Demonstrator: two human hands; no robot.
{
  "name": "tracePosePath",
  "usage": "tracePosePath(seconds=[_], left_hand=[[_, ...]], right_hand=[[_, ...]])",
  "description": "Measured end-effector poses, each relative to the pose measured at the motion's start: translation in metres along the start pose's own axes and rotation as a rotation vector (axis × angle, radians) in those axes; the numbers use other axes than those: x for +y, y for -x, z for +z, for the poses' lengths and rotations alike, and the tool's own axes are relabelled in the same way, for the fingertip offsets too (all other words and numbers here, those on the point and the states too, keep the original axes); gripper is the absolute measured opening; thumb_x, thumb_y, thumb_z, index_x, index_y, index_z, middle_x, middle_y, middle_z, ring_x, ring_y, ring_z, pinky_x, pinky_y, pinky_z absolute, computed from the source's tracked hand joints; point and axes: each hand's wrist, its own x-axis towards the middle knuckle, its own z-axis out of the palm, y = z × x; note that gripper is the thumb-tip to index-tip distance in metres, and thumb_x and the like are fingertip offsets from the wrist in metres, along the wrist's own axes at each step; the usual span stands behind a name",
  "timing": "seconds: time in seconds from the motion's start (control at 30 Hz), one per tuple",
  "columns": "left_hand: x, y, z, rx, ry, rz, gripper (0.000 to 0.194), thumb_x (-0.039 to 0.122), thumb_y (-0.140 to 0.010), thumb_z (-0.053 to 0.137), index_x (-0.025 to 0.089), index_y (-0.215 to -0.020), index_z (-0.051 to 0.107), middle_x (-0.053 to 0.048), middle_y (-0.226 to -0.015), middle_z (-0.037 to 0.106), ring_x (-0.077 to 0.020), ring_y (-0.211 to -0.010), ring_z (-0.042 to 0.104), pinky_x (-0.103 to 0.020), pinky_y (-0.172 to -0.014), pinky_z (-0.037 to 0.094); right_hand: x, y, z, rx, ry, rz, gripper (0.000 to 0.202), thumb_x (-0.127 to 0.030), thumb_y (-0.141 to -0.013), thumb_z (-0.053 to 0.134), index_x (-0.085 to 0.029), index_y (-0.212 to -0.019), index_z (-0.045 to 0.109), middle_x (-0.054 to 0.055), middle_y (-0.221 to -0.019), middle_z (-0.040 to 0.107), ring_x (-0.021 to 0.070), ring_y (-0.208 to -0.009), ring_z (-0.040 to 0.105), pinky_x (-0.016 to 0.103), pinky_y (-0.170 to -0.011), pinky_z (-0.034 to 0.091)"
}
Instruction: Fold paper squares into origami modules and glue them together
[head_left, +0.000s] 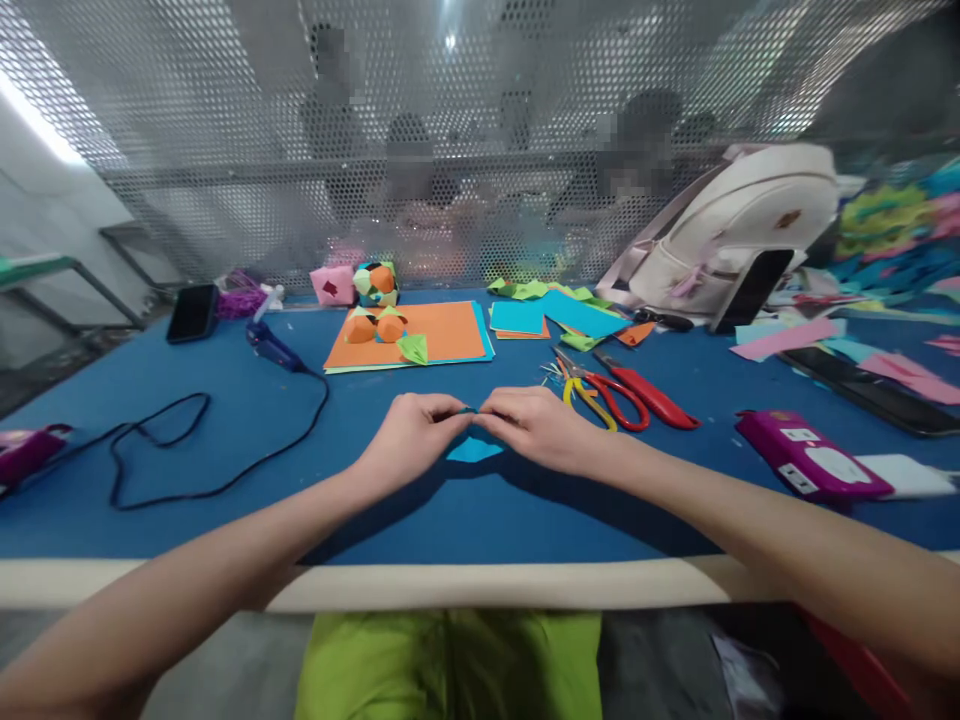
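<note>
Near the middle of the blue table, my left hand (424, 432) and my right hand (531, 425) meet with thumbs and fingers pinched together. Between them is a small piece of blue paper (475, 450), its lower part showing beneath the fingertips. Its upper edge is mostly covered by my fingers, so the shape of the fold cannot be made out. Just beyond my right hand lie scissors (628, 400) with red handles, a tool with yellow handles (589, 400) and a red-handled cutter (652, 395).
Orange sheets (450, 340) hold folded paper pieces (375, 326). Behind them stand a paper ball (376, 285) and a pink paper cube (332, 286). A blue glue gun (274, 347) trails a black cord at left. A white backpack (750, 220) leans on the perforated screen; a purple box (814, 455) sits right.
</note>
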Motion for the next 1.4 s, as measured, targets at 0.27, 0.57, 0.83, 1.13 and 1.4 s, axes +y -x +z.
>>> tracePosePath(seconds=[0.27,0.57,0.83,1.13,1.4], left_hand=[[-0.006,-0.002,-0.024,-0.005,-0.004,-0.014,0.034,0.038,-0.076,0.053,0.014,-0.053,0.053,0.005,-0.052,0.033,-0.0084,-0.052,0.028,-0.024,-0.048,0.020],[-0.025,-0.002,-0.035,0.122,0.070,-0.035,0.028,0.034,-0.075,0.056,0.016,-0.055,0.053,0.004,-0.052,0.040,-0.0090,-0.051,0.033,-0.024,-0.048,0.026],[-0.045,0.001,-0.039,0.210,0.138,-0.131,0.020,0.030,-0.075,0.056,0.014,-0.080,0.068,-0.002,-0.073,0.068,-0.0139,-0.063,0.055,-0.025,-0.057,0.042],[-0.059,0.000,-0.021,0.178,0.226,-0.195,0.023,0.033,-0.074,0.057,0.013,-0.082,0.066,-0.006,-0.088,0.071,-0.0161,-0.074,0.060,-0.027,-0.066,0.046],[-0.059,0.002,-0.020,0.130,0.207,-0.194,0.020,0.034,-0.077,0.057,0.017,-0.068,0.057,-0.007,-0.104,0.068,-0.0172,-0.084,0.060,-0.026,-0.065,0.044]], right_hand=[[0.000,-0.034,0.000,-0.115,0.098,-0.097,0.033,-0.031,-0.095,0.034,-0.015,-0.075,0.055,0.005,-0.072,0.058,0.0150,-0.066,0.050,0.025,-0.062,0.034],[0.000,-0.048,0.014,-0.086,-0.075,0.105,0.044,-0.042,-0.096,0.025,-0.018,-0.065,0.045,0.000,-0.064,0.049,0.0118,-0.060,0.044,0.024,-0.060,0.032],[-0.008,-0.043,0.040,-0.020,-0.142,0.251,0.030,-0.032,-0.088,0.046,-0.018,-0.062,0.045,-0.004,-0.058,0.043,0.0089,-0.054,0.035,0.023,-0.054,0.026],[-0.003,-0.029,0.051,0.053,-0.277,0.385,0.028,-0.036,-0.085,0.051,-0.017,-0.065,0.047,-0.003,-0.061,0.049,0.0093,-0.056,0.042,0.022,-0.054,0.031],[-0.004,-0.026,0.058,0.125,-0.318,0.436,0.033,-0.026,-0.086,0.047,-0.019,-0.055,0.034,-0.005,-0.053,0.037,0.0084,-0.052,0.036,0.022,-0.052,0.028]])
